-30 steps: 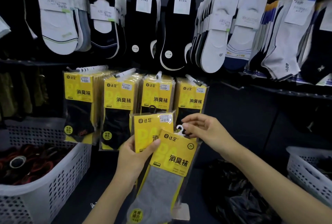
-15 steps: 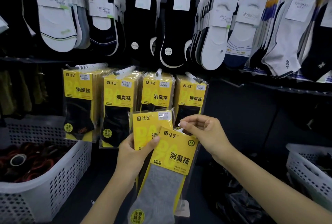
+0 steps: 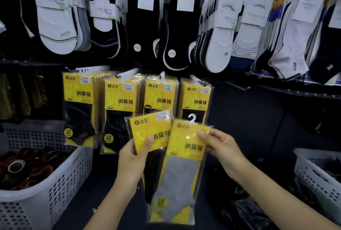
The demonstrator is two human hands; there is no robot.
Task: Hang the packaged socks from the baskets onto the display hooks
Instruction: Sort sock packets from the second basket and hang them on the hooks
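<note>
Fanning two yellow packets apart, seemingly to free one for hanging, the person stands close to the rack. The left hand (image 3: 132, 156) keeps the black-sock packet (image 3: 147, 130) back, its grip closed on the header with the thumb across the front. The right hand (image 3: 223, 148) pinches the upper right corner of the grey-sock packet (image 3: 180, 170), which leaves its white hanger (image 3: 191, 118) clear. Both packets are held just below the rightmost loaded display hook (image 3: 202, 82).

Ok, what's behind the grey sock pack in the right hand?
A second yellow pack, gripped by the left hand. The grey sock pack covers its right edge and lower half; only a dark strip shows there.
</note>
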